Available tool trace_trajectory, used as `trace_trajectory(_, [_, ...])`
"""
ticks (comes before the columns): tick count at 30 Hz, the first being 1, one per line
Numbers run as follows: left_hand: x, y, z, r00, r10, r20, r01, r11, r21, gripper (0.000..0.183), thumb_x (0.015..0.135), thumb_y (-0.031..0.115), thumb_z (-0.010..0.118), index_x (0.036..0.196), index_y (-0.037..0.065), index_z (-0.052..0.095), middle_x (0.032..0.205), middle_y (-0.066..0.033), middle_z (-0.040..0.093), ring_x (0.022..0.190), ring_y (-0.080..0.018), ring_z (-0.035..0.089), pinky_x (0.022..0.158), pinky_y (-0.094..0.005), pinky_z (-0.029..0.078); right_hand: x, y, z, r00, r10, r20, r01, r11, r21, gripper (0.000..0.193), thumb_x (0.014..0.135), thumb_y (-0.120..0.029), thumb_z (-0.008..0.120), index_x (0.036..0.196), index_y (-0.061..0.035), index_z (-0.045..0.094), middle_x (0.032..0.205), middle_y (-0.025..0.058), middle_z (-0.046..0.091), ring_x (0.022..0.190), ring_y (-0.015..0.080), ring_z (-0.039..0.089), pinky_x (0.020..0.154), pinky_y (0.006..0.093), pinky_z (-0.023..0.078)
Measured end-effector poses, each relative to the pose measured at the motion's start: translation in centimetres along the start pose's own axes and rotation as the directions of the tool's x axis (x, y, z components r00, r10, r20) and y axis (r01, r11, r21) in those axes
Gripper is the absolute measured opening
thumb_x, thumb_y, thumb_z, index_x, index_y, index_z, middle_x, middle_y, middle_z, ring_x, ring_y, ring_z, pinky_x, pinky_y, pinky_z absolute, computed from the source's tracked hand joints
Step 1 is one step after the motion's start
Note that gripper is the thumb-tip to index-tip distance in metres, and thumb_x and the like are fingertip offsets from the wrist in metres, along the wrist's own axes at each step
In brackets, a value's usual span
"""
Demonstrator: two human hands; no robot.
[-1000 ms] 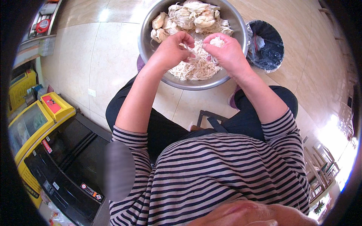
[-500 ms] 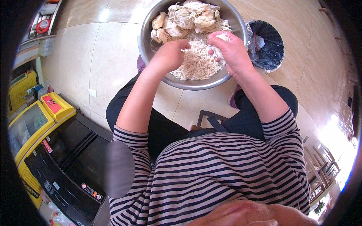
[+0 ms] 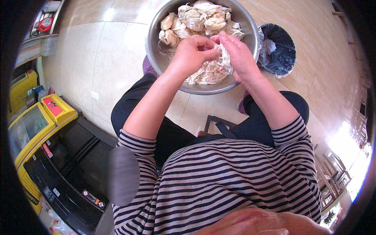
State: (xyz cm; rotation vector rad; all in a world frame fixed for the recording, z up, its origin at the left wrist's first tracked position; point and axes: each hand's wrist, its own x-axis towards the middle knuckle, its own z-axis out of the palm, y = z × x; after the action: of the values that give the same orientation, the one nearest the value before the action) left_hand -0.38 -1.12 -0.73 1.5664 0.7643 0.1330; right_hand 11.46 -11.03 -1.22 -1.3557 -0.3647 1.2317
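A wide metal bowl (image 3: pixel 250 33) sits in front of me, between my knees. Pale, cooked-looking meat chunks (image 3: pixel 201 18), probably chicken, are heaped at its far side, and a mound of thin meat shreds (image 3: pixel 207 75) lies at its near side. Over the shreds, my right hand (image 3: pixel 242 58) is closed around a piece of shredded meat (image 3: pixel 224 56). My left hand (image 3: pixel 192 55) meets it there, thumb and fingers pinched at the same meat. The left fingertips are partly hidden behind the thumb.
A bin lined with a black bag (image 3: pixel 280 53) stands right of the bowl. A black chest-like appliance (image 3: pixel 72 160) and a yellow glass-topped case (image 3: pixel 33 127) are at my left. Wooden chairs (image 3: pixel 333 172) stand far right. A dark frame (image 3: pixel 215 123) shows between my legs.
My left hand has moved right and come up to my right hand, its fingers now at the meat. The right hand has turned slightly and keeps its hold.
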Motion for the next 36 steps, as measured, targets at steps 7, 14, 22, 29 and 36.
trace_trajectory(7, [-0.1, 0.4, -0.8, 0.996, -0.088, -0.002, 0.085, 0.969, -0.233, 0.015, 0.083, 0.010, 0.064, 0.094, -0.001, 0.063, 0.080, -0.0040, 0.064, 0.070, -0.0109, 0.060, 0.067, -0.0237, 0.049, 0.2, 0.4, 0.0, 0.997, 0.017, 0.078, -0.024, 0.995, 0.093, 0.041, 0.088, -0.041, 0.056, 0.104, -0.0023, 0.057, 0.086, 0.0052, 0.062, 0.069, 0.0105, 0.061, 0.046, 0.0207, 0.043])
trace_trajectory(14, [0.1, 0.3, -1.1, 0.992, -0.089, -0.095, 0.064, 0.969, -0.241, 0.016, 0.084, 0.009, 0.063, 0.097, 0.000, 0.061, 0.083, -0.0033, 0.063, 0.071, -0.0112, 0.060, 0.068, -0.0241, 0.050, -0.1, 0.2, -0.1, 0.999, -0.036, 0.023, 0.035, 0.999, 0.038, 0.034, 0.085, -0.025, 0.064, 0.105, 0.0010, 0.058, 0.083, 0.0067, 0.064, 0.068, 0.0113, 0.062, 0.047, 0.0206, 0.046])
trace_trajectory(22, [0.3, 0.0, -1.1, 0.994, -0.089, -0.056, 0.061, 0.919, -0.389, 0.013, 0.084, 0.011, 0.065, 0.092, 0.002, 0.062, 0.081, -0.0026, 0.062, 0.070, -0.0112, 0.060, 0.068, -0.0239, 0.052, 0.0, 0.1, -0.2, 1.000, -0.020, 0.002, 0.019, 0.998, 0.065, 0.026, 0.081, -0.016, 0.063, 0.100, 0.0007, 0.059, 0.079, 0.0058, 0.063, 0.067, 0.0105, 0.062, 0.049, 0.0206, 0.047])
trace_trajectory(29, [0.3, 0.1, -1.4, 0.995, -0.103, 0.011, 0.101, 0.948, -0.303, 0.012, 0.081, 0.009, 0.066, 0.090, 0.002, 0.062, 0.078, -0.0021, 0.062, 0.069, -0.0106, 0.059, 0.068, -0.0236, 0.051, -0.3, -0.3, -0.2, 0.999, -0.036, 0.029, 0.037, 0.998, -0.050, 0.024, 0.076, -0.015, 0.065, 0.095, -0.0007, 0.059, 0.077, 0.0053, 0.063, 0.066, 0.0098, 0.062, 0.051, 0.0205, 0.048])
trace_trajectory(36, [0.4, -0.1, -1.5, 0.998, -0.047, 0.042, 0.058, 0.947, -0.316, 0.011, 0.080, 0.005, 0.065, 0.089, 0.003, 0.057, 0.078, -0.0032, 0.062, 0.070, -0.0113, 0.060, 0.070, -0.0234, 0.050, -0.7, -0.8, -0.2, 1.000, -0.007, 0.014, 0.009, 0.991, -0.136, 0.020, 0.078, -0.008, 0.060, 0.096, -0.0009, 0.057, 0.078, 0.0057, 0.062, 0.064, 0.0120, 0.061, 0.055, 0.0233, 0.048])
